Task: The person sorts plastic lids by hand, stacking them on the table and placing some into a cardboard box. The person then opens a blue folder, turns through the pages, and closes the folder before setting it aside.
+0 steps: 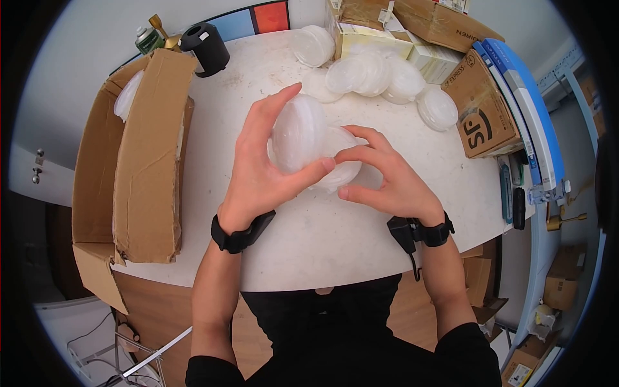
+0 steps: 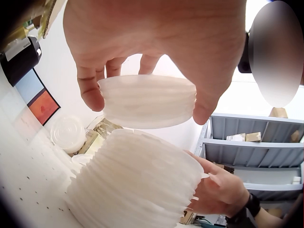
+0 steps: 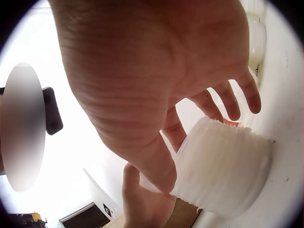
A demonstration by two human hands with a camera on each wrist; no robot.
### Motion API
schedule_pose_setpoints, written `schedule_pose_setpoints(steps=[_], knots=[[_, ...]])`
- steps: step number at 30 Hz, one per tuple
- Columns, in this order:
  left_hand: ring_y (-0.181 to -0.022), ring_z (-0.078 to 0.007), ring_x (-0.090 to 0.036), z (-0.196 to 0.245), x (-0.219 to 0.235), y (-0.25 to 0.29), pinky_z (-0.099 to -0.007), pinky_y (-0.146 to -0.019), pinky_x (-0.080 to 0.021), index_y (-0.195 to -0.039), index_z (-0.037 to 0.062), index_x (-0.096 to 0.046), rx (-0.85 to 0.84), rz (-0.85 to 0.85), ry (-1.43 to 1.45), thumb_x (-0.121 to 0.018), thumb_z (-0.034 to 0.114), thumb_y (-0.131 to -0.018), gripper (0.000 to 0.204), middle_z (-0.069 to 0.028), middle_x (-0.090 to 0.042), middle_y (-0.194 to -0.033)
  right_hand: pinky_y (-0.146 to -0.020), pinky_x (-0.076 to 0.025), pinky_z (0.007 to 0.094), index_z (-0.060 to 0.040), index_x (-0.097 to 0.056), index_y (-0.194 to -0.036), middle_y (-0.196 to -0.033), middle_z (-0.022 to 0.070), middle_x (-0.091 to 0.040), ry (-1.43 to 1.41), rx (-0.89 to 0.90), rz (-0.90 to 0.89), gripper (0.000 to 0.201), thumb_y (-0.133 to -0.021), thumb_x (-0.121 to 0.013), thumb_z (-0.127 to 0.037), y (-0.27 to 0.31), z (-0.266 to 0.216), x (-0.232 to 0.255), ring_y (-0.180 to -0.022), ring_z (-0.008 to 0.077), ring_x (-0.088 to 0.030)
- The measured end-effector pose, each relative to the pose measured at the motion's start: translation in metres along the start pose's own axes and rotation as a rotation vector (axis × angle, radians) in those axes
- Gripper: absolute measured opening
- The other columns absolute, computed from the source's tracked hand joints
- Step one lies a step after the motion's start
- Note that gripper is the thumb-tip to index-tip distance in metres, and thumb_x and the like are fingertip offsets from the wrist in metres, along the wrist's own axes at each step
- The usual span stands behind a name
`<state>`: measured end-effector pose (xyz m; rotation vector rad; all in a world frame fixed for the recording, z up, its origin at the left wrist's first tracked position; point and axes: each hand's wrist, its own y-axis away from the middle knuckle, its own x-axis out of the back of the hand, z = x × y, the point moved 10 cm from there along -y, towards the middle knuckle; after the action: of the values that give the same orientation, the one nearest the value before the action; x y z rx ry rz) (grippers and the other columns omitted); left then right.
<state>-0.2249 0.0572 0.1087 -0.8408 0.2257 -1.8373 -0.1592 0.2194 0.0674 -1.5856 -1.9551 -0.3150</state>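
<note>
My left hand (image 1: 255, 171) grips a short stack of round translucent plastic lids (image 1: 298, 132), tilted up on edge in the head view. In the left wrist view this short stack (image 2: 148, 102) is spanned between the thumb and the fingers, above a taller stack of lids (image 2: 133, 180). That taller stack (image 3: 225, 166) stands on the white table, its ridged rims piled close together. Around its upper side, my right hand (image 1: 400, 180) holds it with thumb and fingers. In the head view the short stack partly hides the taller one.
An open cardboard box (image 1: 148, 161) with lids inside stands at the left. More lid stacks (image 1: 367, 74) lie toward the back. A black canister (image 1: 204, 49) is at the back left. At the right are an SF carton (image 1: 483, 109) and blue binders (image 1: 525, 109).
</note>
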Motion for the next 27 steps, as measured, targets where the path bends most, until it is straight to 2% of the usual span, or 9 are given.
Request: schedule_pose_setpoints(steps=[2, 4, 7, 8, 12, 18, 27], knots=[[-0.123, -0.032, -0.06, 0.005, -0.001, 0.0, -0.043, -0.099, -0.051, -0.148, 0.0083, -0.054, -0.043, -0.019, -0.01, -0.092, 0.03, -0.069, 0.091, -0.0172, -0.06, -0.135, -0.115, -0.039, 0.0454, -0.0099, -0.072, -0.117, -0.154, 0.0202, -0.046, -0.025, 0.025, 0.048, 0.033, -0.086, -0.083, -0.019, -0.001, -0.005, 0.004, -0.146, 0.0379, -0.042], [-0.125, -0.0328, -0.059, 0.009, -0.003, 0.001, -0.0435, -0.101, -0.05, -0.148, 0.0085, -0.054, -0.084, -0.037, -0.018, -0.093, 0.028, -0.068, 0.091, -0.0172, -0.059, -0.136, -0.116, -0.039, 0.0449, -0.0092, -0.072, -0.114, -0.152, 0.0182, -0.049, -0.033, 0.061, 0.11, 0.031, -0.086, -0.083, -0.018, -0.001, -0.005, 0.01, -0.145, 0.0369, -0.042], [-0.124, -0.0278, -0.059, 0.017, -0.009, 0.004, -0.0388, -0.095, -0.05, -0.15, 0.0093, -0.052, -0.18, -0.075, -0.092, -0.093, 0.029, -0.065, 0.096, -0.0133, -0.057, -0.143, -0.116, -0.039, 0.0446, -0.0078, -0.073, -0.109, -0.146, 0.0146, -0.056, -0.048, 0.134, 0.223, 0.026, -0.086, -0.083, -0.015, 0.0, -0.011, 0.022, -0.144, 0.0352, -0.044], [-0.127, -0.0294, -0.058, 0.02, -0.012, 0.004, -0.0414, -0.1, -0.05, -0.149, 0.0093, -0.054, -0.201, -0.08, -0.09, -0.094, 0.028, -0.064, 0.095, -0.014, -0.057, -0.143, -0.116, -0.039, 0.0449, -0.0072, -0.073, -0.106, -0.143, 0.0129, -0.059, -0.056, 0.169, 0.274, 0.024, -0.086, -0.083, -0.014, 0.002, -0.015, 0.027, -0.144, 0.0345, -0.045], [-0.135, -0.0332, -0.054, 0.026, -0.015, 0.005, -0.0477, -0.11, -0.048, -0.146, 0.009, -0.058, -0.225, -0.116, -0.085, -0.097, 0.026, -0.061, 0.094, -0.0164, -0.055, -0.145, -0.115, -0.04, 0.0463, -0.0062, -0.072, -0.102, -0.138, 0.0119, -0.062, -0.091, 0.205, 0.297, 0.021, -0.085, -0.083, -0.013, 0.002, -0.019, 0.029, -0.142, 0.0348, -0.046], [-0.134, -0.035, -0.054, 0.031, -0.022, 0.008, -0.0479, -0.106, -0.051, -0.146, 0.0082, -0.058, -0.275, -0.165, -0.087, -0.1, 0.028, -0.058, 0.099, -0.0174, -0.052, -0.147, -0.111, -0.043, 0.0472, -0.0037, -0.07, -0.099, -0.135, 0.0132, -0.063, -0.139, 0.247, 0.296, 0.022, -0.084, -0.084, -0.011, 0.004, -0.022, 0.023, -0.141, 0.0364, -0.049], [-0.135, -0.0349, -0.053, 0.029, -0.019, 0.007, -0.0484, -0.108, -0.049, -0.146, 0.009, -0.058, -0.257, -0.158, -0.045, -0.099, 0.029, -0.059, 0.099, -0.0176, -0.052, -0.147, -0.11, -0.044, 0.045, -0.0027, -0.069, -0.1, -0.135, 0.014, -0.062, -0.23, 0.178, 0.283, 0.023, -0.084, -0.084, -0.011, 0.003, -0.012, 0.023, -0.139, 0.0352, -0.05]])
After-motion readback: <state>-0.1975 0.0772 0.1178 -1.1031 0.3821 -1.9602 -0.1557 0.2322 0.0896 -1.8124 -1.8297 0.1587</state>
